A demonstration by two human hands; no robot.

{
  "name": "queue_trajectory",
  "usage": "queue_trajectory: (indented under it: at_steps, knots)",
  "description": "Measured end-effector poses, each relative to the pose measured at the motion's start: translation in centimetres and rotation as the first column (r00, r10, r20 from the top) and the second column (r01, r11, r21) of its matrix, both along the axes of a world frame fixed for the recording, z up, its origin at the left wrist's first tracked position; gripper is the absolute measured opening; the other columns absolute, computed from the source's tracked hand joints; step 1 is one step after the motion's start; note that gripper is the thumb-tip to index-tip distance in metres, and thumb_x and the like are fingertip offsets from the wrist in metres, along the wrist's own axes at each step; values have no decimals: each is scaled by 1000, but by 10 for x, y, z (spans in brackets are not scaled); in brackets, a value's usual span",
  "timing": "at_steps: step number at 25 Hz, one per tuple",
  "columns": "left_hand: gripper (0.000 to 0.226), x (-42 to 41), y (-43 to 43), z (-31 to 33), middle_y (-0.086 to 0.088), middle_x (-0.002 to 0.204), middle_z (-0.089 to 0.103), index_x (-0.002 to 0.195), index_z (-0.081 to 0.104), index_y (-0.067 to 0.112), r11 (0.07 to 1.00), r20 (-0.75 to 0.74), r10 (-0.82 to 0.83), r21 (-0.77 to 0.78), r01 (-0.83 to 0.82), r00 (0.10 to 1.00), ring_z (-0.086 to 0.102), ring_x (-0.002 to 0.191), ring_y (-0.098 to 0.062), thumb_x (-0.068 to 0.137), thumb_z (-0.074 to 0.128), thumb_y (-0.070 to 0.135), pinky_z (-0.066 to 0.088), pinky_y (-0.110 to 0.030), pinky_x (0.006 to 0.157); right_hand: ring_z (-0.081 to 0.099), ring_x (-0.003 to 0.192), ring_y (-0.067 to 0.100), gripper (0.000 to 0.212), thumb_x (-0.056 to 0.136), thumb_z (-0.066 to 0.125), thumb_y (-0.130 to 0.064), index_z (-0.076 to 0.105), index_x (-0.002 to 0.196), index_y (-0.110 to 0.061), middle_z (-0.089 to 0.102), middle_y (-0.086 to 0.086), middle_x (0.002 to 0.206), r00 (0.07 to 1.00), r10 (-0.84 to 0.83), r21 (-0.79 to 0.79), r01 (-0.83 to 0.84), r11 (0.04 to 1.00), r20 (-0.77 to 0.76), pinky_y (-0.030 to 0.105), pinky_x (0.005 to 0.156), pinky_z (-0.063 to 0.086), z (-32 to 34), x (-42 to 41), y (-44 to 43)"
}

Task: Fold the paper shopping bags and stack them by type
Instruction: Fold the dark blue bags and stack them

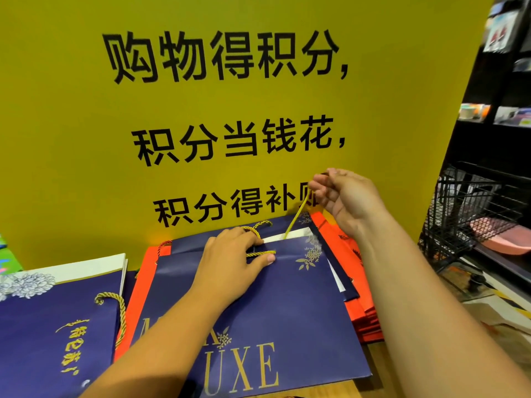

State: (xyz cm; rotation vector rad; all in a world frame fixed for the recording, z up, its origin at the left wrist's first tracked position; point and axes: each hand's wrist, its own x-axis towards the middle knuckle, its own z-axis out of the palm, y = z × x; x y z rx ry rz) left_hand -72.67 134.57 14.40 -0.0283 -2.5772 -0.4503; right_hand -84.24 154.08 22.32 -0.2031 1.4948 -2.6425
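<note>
On the far left, a stack of navy bags [57, 326] with gold characters and a pale flower print lay flat on the counter [376, 366]. Just beside it, a pile of red bags [138, 282] lay flat, showing at both sides of the navy bag on top. That navy bag [273, 305], printed with large gold letters ending "UXE", lay flat in the middle, its mouth pointing away from the person. The left hand [232, 259] rested palm down near the bag's mouth, fingers fairly straight and spread, pressing the paper. One twisted gold cord [260, 252] lay between its thumb and fingers. Further right, the right hand [342, 196] was raised above the bag's far corner, fingers curled and pinching a second gold cord handle [296, 219], which ran taut and slanting up from the bag's mouth. A yellow sign [86, 139] with black characters stood behind the bags. At the far right stood a black wire basket [465, 214].
</note>
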Motion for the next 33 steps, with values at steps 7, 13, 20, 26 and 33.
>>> queue_trajectory:
  at_steps: [7,13,20,26,33]
  knots:
    - [15,-6,-2,-6,12,102,63,89,72,25,996,-77,-59,-72,54,995,52,102,-14,94,63,37,42,-40,87,62,86,12,22,80,82,-32,69,94,-20,69,-3,91,811,562,965,10,263,-161,34,82,50,-24,31,8]
    - [49,9,-7,23,-2,58,45,62,43,11,693,-71,-22,718,67,997,45,63,-24,99,48,42,36,-38,69,44,110,14,44,79,77,-52,58,114,-35,47,-13,107,822,449,937,304,175,-351,32,92,41,-65,32,2]
    - [27,20,-41,39,1,57,52,63,60,18,-196,-354,-193,928,318,915,56,61,-16,62,85,25,43,-25,55,38,123,17,56,84,71,-54,57,133,-31,41,-11,114,837,448,949,287,128,-314,37,105,37,-70,29,1]
    - [23,12,-39,37,-1,55,51,57,60,16,-321,-401,-146,884,340,904,54,59,-16,80,59,15,48,-30,64,37,127,19,63,81,72,-58,54,134,-28,46,-5,126,865,415,959,264,101,-282,37,106,38,-69,30,0]
    - [45,20,-29,96,-2,65,56,67,54,17,789,228,-389,582,196,893,52,63,-13,69,81,52,46,-33,67,61,80,14,50,71,87,-43,56,99,-15,64,0,92,931,232,901,172,399,-280,27,62,42,-24,43,18]
